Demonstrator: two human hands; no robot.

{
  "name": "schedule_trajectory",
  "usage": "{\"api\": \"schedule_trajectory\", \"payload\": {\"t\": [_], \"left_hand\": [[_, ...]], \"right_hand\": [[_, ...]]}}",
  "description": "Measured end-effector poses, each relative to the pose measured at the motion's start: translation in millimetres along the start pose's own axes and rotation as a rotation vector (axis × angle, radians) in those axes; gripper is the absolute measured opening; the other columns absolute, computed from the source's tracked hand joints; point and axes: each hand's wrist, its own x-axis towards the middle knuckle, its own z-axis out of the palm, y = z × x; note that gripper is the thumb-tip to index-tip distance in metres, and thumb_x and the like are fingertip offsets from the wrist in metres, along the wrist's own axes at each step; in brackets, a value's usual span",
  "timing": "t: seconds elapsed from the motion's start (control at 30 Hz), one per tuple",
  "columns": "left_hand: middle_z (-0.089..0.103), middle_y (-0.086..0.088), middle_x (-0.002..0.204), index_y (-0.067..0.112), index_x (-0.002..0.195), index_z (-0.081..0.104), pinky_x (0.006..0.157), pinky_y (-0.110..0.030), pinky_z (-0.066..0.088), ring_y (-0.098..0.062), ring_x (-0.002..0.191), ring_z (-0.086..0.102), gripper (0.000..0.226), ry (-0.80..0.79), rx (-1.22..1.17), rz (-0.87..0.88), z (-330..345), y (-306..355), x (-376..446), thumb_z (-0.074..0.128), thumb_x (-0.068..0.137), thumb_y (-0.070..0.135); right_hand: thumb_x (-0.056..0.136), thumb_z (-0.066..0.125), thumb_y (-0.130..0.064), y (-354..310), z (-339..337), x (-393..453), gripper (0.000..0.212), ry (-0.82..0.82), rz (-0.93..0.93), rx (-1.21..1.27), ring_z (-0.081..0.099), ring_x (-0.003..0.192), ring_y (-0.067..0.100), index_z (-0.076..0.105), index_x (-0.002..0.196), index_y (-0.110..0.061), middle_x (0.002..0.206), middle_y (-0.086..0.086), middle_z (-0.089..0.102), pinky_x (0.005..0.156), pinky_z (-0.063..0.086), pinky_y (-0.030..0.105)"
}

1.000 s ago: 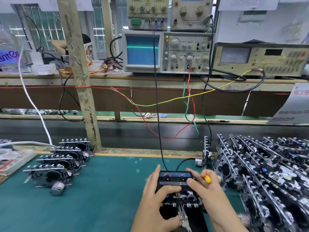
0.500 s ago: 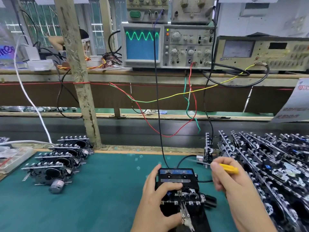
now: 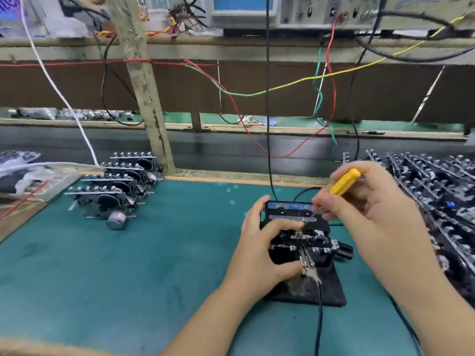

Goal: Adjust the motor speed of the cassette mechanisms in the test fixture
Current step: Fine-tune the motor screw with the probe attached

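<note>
The left hand (image 3: 259, 242) is curling round the near-left side of the cassette mechanism (image 3: 299, 236) seated in the test fixture (image 3: 308, 286), fingers lying across its top and thumb at its near edge. It is probably bracing the unit so it does not shift under the tool. The right hand (image 3: 372, 217) is pinching a yellow-handled screwdriver (image 3: 344, 185) between thumb and fingertips, pen-fashion. The handle is sticking up and away to the right, and the thin shaft is slanting down and to the left toward the far right corner of the mechanism. Whether the tip is seated in anything cannot be told; it is blurred. That slant most likely suits reaching a small trimmer on the motor.

The mechanism is sitting on the green tabletop (image 3: 128, 265), just right of centre. Its long axis is running left to right, its cassette face is turned up, and its row of keys is facing the person. A black cable (image 3: 267, 124) is rising from its far edge, and a clip lead (image 3: 309, 268) is biting onto its near side.

A short row of mechanisms (image 3: 115, 186) is standing well apart to the left, and a dense pile of mechanisms (image 3: 437, 196) is lying close by on the right.
</note>
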Motion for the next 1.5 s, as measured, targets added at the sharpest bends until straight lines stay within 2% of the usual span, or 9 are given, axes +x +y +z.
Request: {"api": "schedule_trajectory", "payload": {"t": [0.13, 0.27, 0.43, 0.6, 0.77, 1.13, 1.3, 1.5], "left_hand": [[0.01, 0.021, 0.161, 0.061, 0.108, 0.056, 0.116, -0.031, 0.033, -0.002, 0.149, 0.021, 0.055, 0.013, -0.001, 0.003, 2, -2, 0, 0.06, 0.055, 0.049], [0.011, 0.017, 0.163, 0.057, 0.113, 0.056, 0.116, -0.039, 0.035, -0.006, 0.15, 0.021, 0.058, 0.018, 0.0, -0.005, 2, -1, 0, 0.063, 0.056, 0.044], [0.014, 0.012, 0.164, 0.053, 0.113, 0.059, 0.117, -0.041, 0.034, -0.01, 0.15, 0.022, 0.065, 0.025, -0.006, -0.003, 2, -5, 1, 0.082, 0.064, 0.018], [0.013, 0.013, 0.163, 0.052, 0.114, 0.059, 0.117, -0.041, 0.034, -0.01, 0.15, 0.022, 0.066, 0.033, -0.004, 0.0, 3, -6, 1, 0.084, 0.064, 0.017], [0.013, 0.014, 0.164, 0.052, 0.115, 0.059, 0.115, -0.04, 0.036, -0.009, 0.149, 0.024, 0.066, 0.035, -0.005, -0.007, 3, -7, 1, 0.084, 0.064, 0.018], [0.012, 0.015, 0.164, 0.054, 0.114, 0.058, 0.115, -0.042, 0.037, -0.009, 0.15, 0.022, 0.066, 0.032, 0.007, -0.007, 3, -5, 0, 0.084, 0.065, 0.019], [0.011, 0.016, 0.164, 0.055, 0.115, 0.057, 0.114, -0.042, 0.037, -0.008, 0.151, 0.02, 0.068, 0.038, 0.013, -0.002, 3, -5, 0, 0.085, 0.065, 0.018], [0.012, 0.015, 0.164, 0.057, 0.114, 0.058, 0.114, -0.04, 0.037, -0.005, 0.151, 0.017, 0.068, 0.045, 0.016, 0.002, 4, -5, -1, 0.085, 0.065, 0.019]], "right_hand": [[0.091, 0.07, -0.008, 7, 5, -2, 0.026, -0.023, -0.004, -0.093, 0.073, 0.079, 0.017, 0.054, 0.101, -0.026, 0.083, -0.001, 0.073, 0.079, 0.058, 0.048], [0.091, 0.07, -0.007, 9, 7, -2, 0.022, -0.025, 0.019, -0.126, 0.074, 0.079, 0.013, 0.055, 0.099, -0.021, 0.081, -0.004, 0.073, 0.079, 0.06, 0.041], [0.092, 0.069, -0.008, 7, 8, 2, 0.02, -0.002, -0.018, -0.13, 0.074, 0.078, 0.015, 0.054, 0.102, -0.017, 0.08, -0.001, 0.072, 0.077, 0.06, 0.04], [0.093, 0.068, -0.006, 9, 9, 5, 0.018, -0.02, -0.004, -0.144, 0.073, 0.076, 0.012, 0.054, 0.103, -0.014, 0.079, -0.001, 0.072, 0.077, 0.061, 0.036], [0.093, 0.068, -0.006, 9, 9, 5, 0.017, -0.01, -0.009, -0.12, 0.073, 0.075, 0.01, 0.055, 0.104, -0.011, 0.078, -0.003, 0.073, 0.074, 0.06, 0.026], [0.093, 0.069, -0.009, 11, 8, 6, 0.017, -0.002, 0.0, -0.142, 0.073, 0.074, 0.009, 0.055, 0.104, -0.011, 0.08, -0.008, 0.074, 0.074, 0.061, 0.029], [0.092, 0.071, -0.016, 9, 12, 8, 0.019, -0.013, -0.006, -0.206, 0.072, 0.071, 0.009, 0.055, 0.102, -0.014, 0.075, -0.007, 0.074, 0.075, 0.059, 0.044], [0.09, 0.075, -0.018, 9, 16, 14, 0.025, 0.001, 0.009, -0.199, 0.071, 0.067, 0.017, 0.053, 0.103, -0.016, 0.075, -0.001, 0.069, 0.07, 0.058, 0.048]]}}
